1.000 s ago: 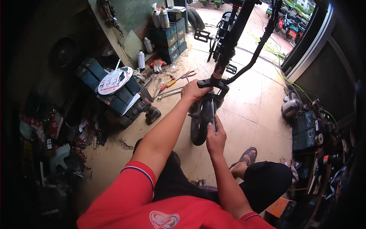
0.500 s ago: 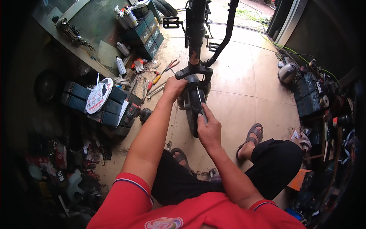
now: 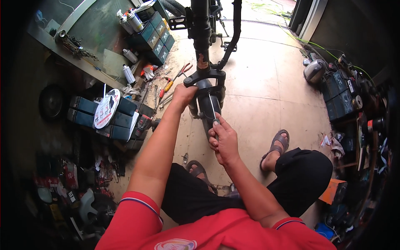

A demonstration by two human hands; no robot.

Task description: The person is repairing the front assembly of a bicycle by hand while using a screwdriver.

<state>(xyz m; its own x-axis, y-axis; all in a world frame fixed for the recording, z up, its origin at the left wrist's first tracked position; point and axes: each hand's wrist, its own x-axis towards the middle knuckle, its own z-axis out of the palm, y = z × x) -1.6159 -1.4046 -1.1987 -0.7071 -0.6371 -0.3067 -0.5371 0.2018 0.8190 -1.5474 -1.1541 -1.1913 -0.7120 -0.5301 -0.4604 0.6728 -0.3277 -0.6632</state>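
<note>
Red short-sleeved shirt (image 3: 216, 227), dark-and-white striped cuffs (image 3: 141, 203), oval chest emblem (image 3: 176, 245); black trousers (image 3: 306, 175); brownish strappy sandals (image 3: 276, 148).

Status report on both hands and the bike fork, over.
Left hand against left side of fork. Right hand closed around screwdriver, shaft over front wheel, pointing toward fork. Pliers on floor, left of fork.

The left hand (image 3: 183, 96) reaches farther forward than the right hand (image 3: 226, 142), whose fingers (image 3: 213, 142) are curled in.
</note>
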